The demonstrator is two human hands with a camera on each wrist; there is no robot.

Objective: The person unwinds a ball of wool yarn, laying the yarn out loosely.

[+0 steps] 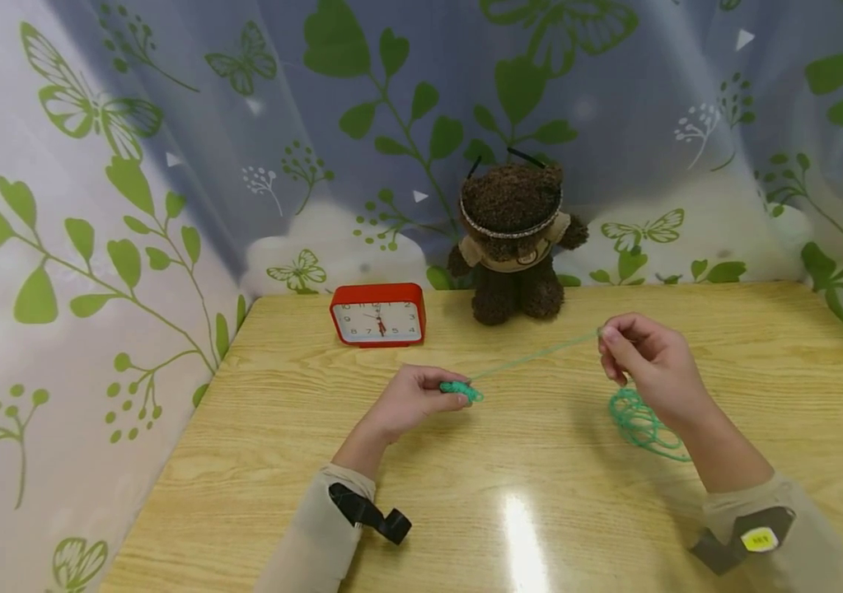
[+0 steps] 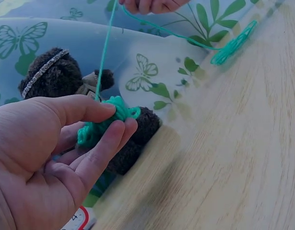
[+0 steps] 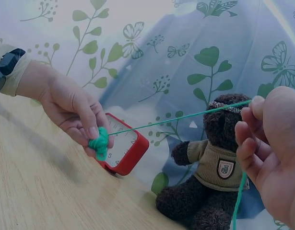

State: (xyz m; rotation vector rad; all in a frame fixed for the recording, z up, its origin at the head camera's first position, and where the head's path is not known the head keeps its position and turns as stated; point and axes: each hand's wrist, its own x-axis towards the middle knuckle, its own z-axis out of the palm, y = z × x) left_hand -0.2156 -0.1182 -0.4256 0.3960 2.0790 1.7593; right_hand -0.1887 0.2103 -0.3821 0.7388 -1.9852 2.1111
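Between thumb and fingers, my left hand (image 1: 417, 399) pinches a small wound bundle of green yarn (image 2: 111, 120), with loops showing at its end. A taut green strand (image 3: 178, 120) runs from the bundle across to my right hand (image 1: 654, 366), raised above the table on the right. Thumb and forefinger of that hand pinch the strand. From the right hand the yarn hangs down to a loose tangle of green yarn (image 1: 639, 420), which lies on the table below it.
A red alarm clock (image 1: 379, 315) stands at the back left of the wooden table (image 1: 532, 445). Right of it, a dark brown teddy bear (image 1: 513, 247) in a tan shirt sits against the leaf-patterned curtain (image 1: 406, 107).
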